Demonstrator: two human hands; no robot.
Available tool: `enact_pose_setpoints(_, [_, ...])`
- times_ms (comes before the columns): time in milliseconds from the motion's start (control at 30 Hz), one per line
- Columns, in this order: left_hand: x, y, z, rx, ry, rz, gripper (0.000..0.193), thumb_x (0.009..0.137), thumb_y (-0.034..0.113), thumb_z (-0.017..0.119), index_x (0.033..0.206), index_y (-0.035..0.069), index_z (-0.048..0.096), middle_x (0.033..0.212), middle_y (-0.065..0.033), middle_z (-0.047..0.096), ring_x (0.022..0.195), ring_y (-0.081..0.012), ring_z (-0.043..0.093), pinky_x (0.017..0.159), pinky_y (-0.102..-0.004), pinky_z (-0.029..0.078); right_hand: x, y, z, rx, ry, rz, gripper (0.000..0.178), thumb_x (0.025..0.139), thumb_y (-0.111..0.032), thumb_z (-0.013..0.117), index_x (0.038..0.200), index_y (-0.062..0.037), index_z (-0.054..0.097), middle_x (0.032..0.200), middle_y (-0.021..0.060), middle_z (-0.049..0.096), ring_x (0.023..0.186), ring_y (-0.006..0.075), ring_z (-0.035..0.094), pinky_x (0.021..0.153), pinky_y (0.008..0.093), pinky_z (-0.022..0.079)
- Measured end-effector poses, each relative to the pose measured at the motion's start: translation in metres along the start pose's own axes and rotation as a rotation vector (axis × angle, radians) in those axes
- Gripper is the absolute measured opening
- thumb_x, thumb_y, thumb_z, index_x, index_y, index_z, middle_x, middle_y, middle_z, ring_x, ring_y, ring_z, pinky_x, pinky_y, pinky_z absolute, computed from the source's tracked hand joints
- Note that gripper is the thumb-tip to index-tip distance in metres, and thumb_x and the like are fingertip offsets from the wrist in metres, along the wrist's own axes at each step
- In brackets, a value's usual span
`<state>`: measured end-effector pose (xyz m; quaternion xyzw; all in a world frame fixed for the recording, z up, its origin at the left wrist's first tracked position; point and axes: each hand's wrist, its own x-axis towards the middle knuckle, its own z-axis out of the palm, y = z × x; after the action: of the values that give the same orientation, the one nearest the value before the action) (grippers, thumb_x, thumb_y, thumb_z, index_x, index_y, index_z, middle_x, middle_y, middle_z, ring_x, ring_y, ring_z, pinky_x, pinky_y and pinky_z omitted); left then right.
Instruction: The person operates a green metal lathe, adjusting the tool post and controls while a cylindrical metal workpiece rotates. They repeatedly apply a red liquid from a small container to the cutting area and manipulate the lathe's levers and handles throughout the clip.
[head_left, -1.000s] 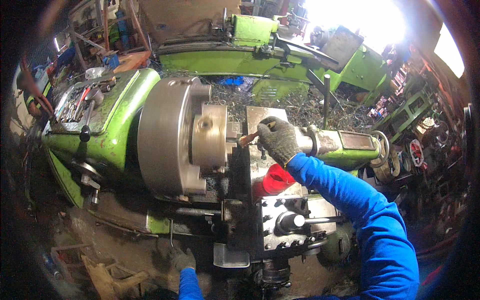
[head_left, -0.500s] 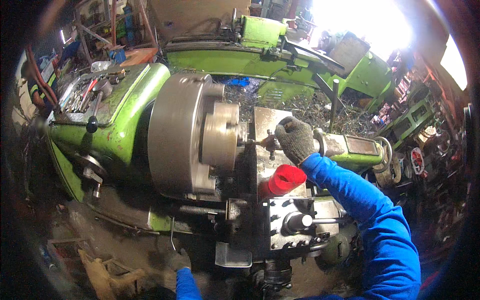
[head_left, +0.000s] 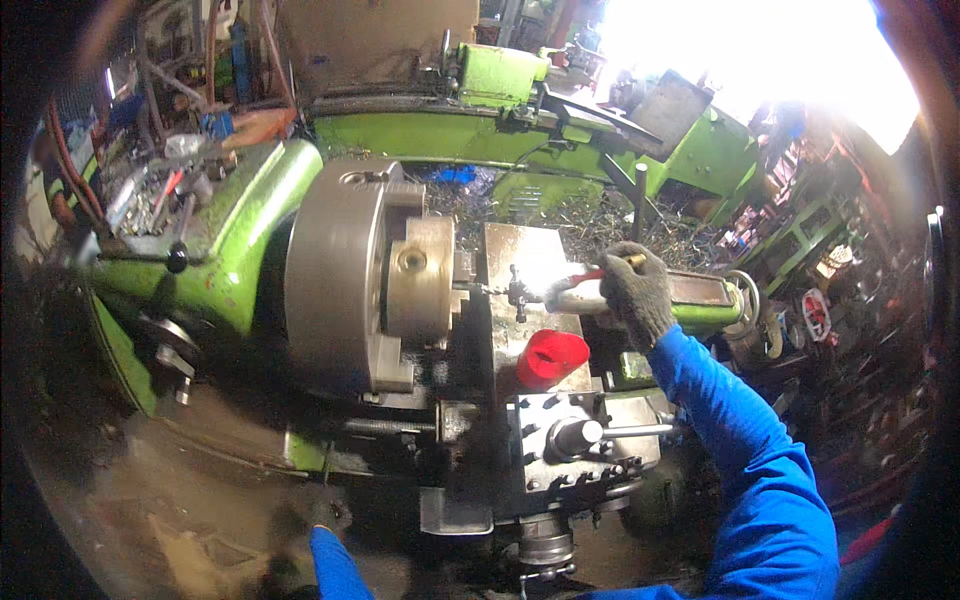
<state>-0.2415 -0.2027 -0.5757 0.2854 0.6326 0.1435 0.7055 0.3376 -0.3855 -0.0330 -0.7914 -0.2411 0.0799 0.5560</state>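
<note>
My right hand [head_left: 640,295], in a grey knitted glove, is closed on a thin brush [head_left: 590,274] with a red part and a yellowish end, held over the lathe's tailstock [head_left: 690,290]. To its left, a slim drill bit [head_left: 492,289] in a holder with crosswise arms [head_left: 519,293] points at the round metal workpiece [head_left: 420,275]. The big chuck's [head_left: 335,270] jaws grip that workpiece. A red cup [head_left: 552,359] stands on the metal slide below. At the lower left my left hand [head_left: 328,512], dark and blurred, is by a thin lever [head_left: 328,462]; its fingers cannot be made out.
The tool post [head_left: 575,440] with its long handle sits in front of the cup. Loose tools [head_left: 155,205] lie on the green headstock [head_left: 235,240]. Metal shavings [head_left: 570,215] heap behind the slide, before another green lathe [head_left: 420,140]. A handwheel [head_left: 742,300] ends the tailstock.
My right hand has drawn back rightward from the drill bit with the brush. Blurred by spinning before, the chuck and workpiece now look sharp. My left hand stays near the lever.
</note>
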Motion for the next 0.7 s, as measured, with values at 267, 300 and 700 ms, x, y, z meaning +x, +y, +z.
enact_pose_setpoints(267, [-0.119,0.130,0.038,-0.688,-0.217,-0.114,0.060,0.094,0.061,0.063,0.117,0.006,0.064,0.103,-0.0145,0.063,0.094,-0.0335,0.061,0.088,-0.0525,0.052,-0.016,0.096,-0.035,-0.083,-0.019,-0.105,0.018,0.094,-0.020,0.068,0.095,-0.0029,0.073,0.072,0.0051,0.068,0.068,0.0131,0.065,0.061,0.0340,0.052])
enact_pose_setpoints(300, [-0.115,0.124,0.047,-0.573,-0.071,0.150,0.064,0.095,0.061,0.061,0.123,0.003,0.062,0.112,-0.0179,0.062,0.101,-0.0358,0.060,0.093,-0.0517,0.050,-0.031,0.062,-0.026,0.011,-0.154,0.003,0.025,0.092,-0.028,0.069,0.097,-0.0033,0.073,0.074,0.0115,0.071,0.071,0.0194,0.070,0.069,0.0395,0.055])
enact_pose_setpoints(700, [-0.258,-0.019,0.111,1.081,0.480,0.528,0.072,0.093,0.048,0.065,0.140,-0.005,0.057,0.146,-0.0347,0.051,0.138,-0.0483,0.047,0.117,-0.0507,0.037,-0.068,0.086,-0.082,0.139,-0.214,0.078,0.027,0.095,-0.026,0.070,0.109,-0.0025,0.071,0.082,0.0082,0.071,0.071,0.0124,0.065,0.065,0.0313,0.053])
